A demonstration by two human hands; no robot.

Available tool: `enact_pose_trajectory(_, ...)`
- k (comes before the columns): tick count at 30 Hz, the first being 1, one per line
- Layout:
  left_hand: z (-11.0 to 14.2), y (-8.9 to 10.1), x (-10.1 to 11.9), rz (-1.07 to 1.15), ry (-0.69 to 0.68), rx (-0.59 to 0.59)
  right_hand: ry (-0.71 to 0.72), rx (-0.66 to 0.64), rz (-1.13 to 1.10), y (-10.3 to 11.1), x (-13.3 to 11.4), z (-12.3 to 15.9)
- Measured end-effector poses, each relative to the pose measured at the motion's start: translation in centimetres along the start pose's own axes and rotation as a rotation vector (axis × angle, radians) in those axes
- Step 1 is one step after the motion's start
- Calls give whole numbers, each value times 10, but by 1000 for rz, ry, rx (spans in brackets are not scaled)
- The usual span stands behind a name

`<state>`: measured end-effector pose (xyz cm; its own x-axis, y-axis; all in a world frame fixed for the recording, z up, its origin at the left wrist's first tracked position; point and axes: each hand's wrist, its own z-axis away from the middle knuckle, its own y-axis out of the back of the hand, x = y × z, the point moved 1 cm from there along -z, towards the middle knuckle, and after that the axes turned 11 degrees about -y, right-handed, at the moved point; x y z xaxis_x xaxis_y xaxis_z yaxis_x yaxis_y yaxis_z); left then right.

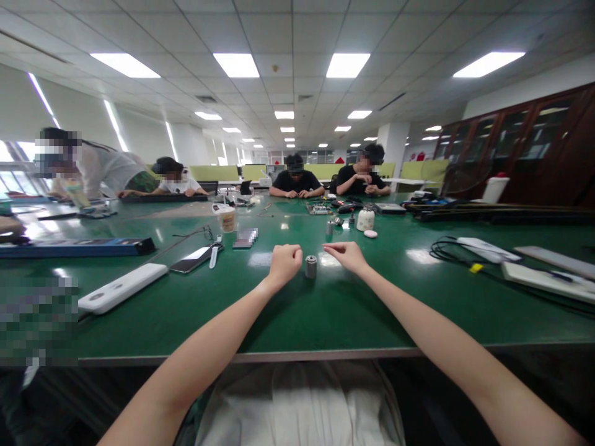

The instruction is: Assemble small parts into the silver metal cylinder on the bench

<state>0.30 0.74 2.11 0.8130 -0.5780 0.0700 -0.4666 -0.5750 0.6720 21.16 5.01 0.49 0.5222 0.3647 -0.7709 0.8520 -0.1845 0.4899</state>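
Observation:
A small silver metal cylinder (pixel 311 267), which looks like a small motor, stands upright on the green table (pixel 288 322) between my hands. Just left of it is my left hand (pixel 285 263), curled into a fist; whatever it may hold is hidden. My right hand (pixel 346 255) hovers to the right of the cylinder, thumb and fingertips pinched together. Anything between those tips is too small to make out. Beyond the right hand stands another small metal cylinder (pixel 330 227).
A white jar (pixel 365 219) and its lid (pixel 370 234) sit farther back. Left are a power strip (pixel 123 287), a phone (pixel 190 259), a watch (pixel 214 254) and a paper cup (pixel 227 218). Black cables (pixel 449 253) lie right. Several people sit across the table.

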Motion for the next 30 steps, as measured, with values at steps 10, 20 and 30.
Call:
enact_pose_trajectory(10,0,2,3,18,-2,-27,211,-64,17,-28,-35,21)
enact_pose_trajectory(20,1,1,3,33,-16,-13,314,-47,58,-27,-31,18)
enact_pose_trajectory(30,2,-1,0,49,-25,-14,354,-93,9,-16,-36,25)
